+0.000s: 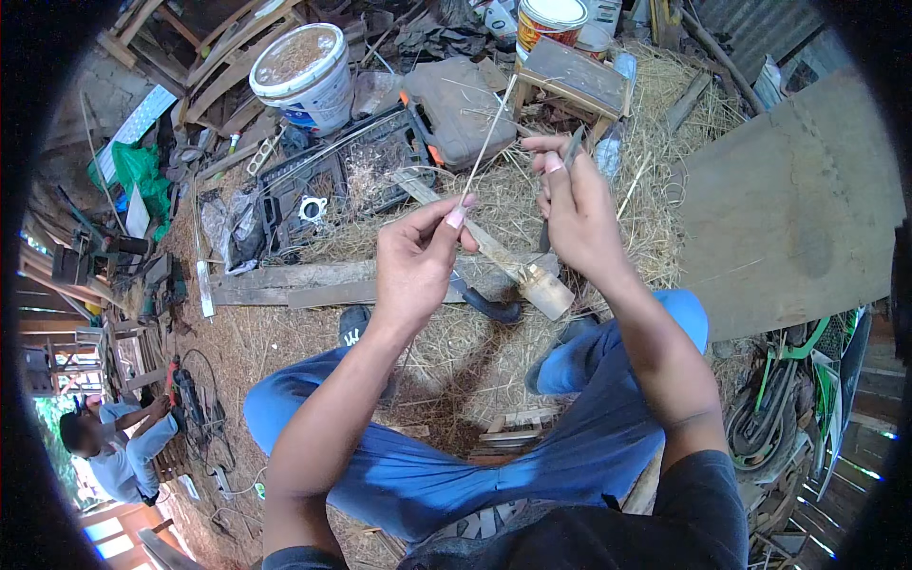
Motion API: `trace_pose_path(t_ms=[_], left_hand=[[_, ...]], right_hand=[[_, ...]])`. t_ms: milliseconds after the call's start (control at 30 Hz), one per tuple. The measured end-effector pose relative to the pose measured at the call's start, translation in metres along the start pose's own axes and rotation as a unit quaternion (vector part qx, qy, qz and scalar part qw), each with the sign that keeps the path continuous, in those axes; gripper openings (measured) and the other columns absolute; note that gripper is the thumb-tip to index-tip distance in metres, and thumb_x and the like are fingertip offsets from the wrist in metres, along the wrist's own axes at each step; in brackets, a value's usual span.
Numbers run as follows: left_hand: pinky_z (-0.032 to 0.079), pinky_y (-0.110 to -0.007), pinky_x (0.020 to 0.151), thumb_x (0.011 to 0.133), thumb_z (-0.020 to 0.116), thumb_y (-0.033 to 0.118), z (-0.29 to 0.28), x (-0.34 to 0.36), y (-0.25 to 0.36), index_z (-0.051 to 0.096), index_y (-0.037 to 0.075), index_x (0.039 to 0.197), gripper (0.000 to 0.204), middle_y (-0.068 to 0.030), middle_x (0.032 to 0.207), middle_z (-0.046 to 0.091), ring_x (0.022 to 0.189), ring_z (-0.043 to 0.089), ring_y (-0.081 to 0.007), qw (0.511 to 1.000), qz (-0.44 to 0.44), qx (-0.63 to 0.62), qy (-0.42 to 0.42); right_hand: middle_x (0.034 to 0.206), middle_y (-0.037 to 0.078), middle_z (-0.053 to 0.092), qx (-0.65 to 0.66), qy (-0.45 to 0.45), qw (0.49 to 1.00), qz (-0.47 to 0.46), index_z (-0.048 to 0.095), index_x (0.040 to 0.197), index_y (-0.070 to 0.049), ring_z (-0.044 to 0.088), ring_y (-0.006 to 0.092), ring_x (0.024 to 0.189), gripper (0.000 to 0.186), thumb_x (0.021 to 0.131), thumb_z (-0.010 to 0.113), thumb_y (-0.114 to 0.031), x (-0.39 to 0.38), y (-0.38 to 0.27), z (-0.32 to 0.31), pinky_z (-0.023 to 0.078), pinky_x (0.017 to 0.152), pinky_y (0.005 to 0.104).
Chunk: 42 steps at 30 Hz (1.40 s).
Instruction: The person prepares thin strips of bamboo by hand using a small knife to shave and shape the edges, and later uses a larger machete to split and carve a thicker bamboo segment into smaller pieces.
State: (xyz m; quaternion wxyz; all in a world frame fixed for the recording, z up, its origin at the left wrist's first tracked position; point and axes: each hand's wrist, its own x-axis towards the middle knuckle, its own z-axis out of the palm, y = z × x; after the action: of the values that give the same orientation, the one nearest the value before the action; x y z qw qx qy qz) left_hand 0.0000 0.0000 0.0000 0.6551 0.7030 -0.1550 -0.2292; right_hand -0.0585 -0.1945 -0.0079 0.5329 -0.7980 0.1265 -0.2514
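My left hand [418, 252] pinches a thin, pale bamboo strip [489, 138] between thumb and fingers; the strip slants up to the right. My right hand [570, 204] grips a dark knife [573, 142], blade pointing up, just right of the strip. Below both hands a flat wooden piece [541, 290] with a split lump near its end lies across a weathered plank [247, 282]. A tool with a curved black handle [489, 306] rests beside it, its far part partly hidden by my left hand.
A white bucket [302, 85], an open black tool case [285, 223], a grey case [446, 100] and a small wooden stand [572, 68] sit ahead among straw. A large board [788, 209] lies at right. Another person [123, 446] sits at far left beside a corded power tool [180, 389].
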Motion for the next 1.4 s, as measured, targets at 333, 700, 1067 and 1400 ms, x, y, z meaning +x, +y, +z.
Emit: trace_pose_path(t_ms=[333,700,1067,1400], left_hand=[[0.031,-0.019,0.045,0.101,0.058,0.009,0.003,-0.002,0.002,0.058,0.005,0.137,0.036,-0.0039,0.081,0.066,0.051,0.04,-0.002,0.997,0.004,-0.073,-0.004],[0.034,-0.019,0.048,0.1,0.06,0.008,-0.005,-0.002,0.002,0.06,0.004,0.136,0.037,-0.0055,0.081,0.069,0.053,0.041,-0.0029,0.987,-0.023,-0.157,-0.023],[0.033,-0.02,0.047,0.101,0.059,0.008,-0.009,-0.009,0.001,0.061,0.005,0.136,0.036,-0.0085,0.085,0.068,0.053,0.041,-0.0045,0.994,-0.033,-0.105,-0.01],[0.034,-0.02,0.048,0.1,0.061,0.01,-0.007,-0.012,0.007,0.064,0.005,0.133,0.033,-0.0077,0.084,0.071,0.053,0.04,-0.0048,0.997,-0.01,-0.072,0.003]], right_hand=[[0.091,0.023,0.067,-0.104,-0.059,0.982,-0.145,0.058,0.127,-0.001,0.069,0.0393,0.083,0.027,0.102,0.05,-0.008,-0.009,-0.012,0.001,0.054,0.07,0.0396],[0.097,0.015,0.068,-0.064,-0.061,0.967,-0.238,0.066,0.11,-0.005,0.07,0.0357,0.084,0.021,0.089,0.065,0.0,-0.022,-0.007,0.017,0.056,0.071,0.0426],[0.092,0.015,0.067,-0.112,-0.02,0.964,-0.242,0.069,0.103,-0.005,0.07,0.0334,0.082,0.021,0.085,0.063,0.004,-0.026,-0.014,0.014,0.056,0.068,0.042],[0.087,0.015,0.065,-0.103,0.001,0.971,-0.214,0.068,0.1,0.001,0.068,0.0286,0.077,0.02,0.084,0.062,0.012,-0.021,-0.018,0.008,0.054,0.066,0.0374]])
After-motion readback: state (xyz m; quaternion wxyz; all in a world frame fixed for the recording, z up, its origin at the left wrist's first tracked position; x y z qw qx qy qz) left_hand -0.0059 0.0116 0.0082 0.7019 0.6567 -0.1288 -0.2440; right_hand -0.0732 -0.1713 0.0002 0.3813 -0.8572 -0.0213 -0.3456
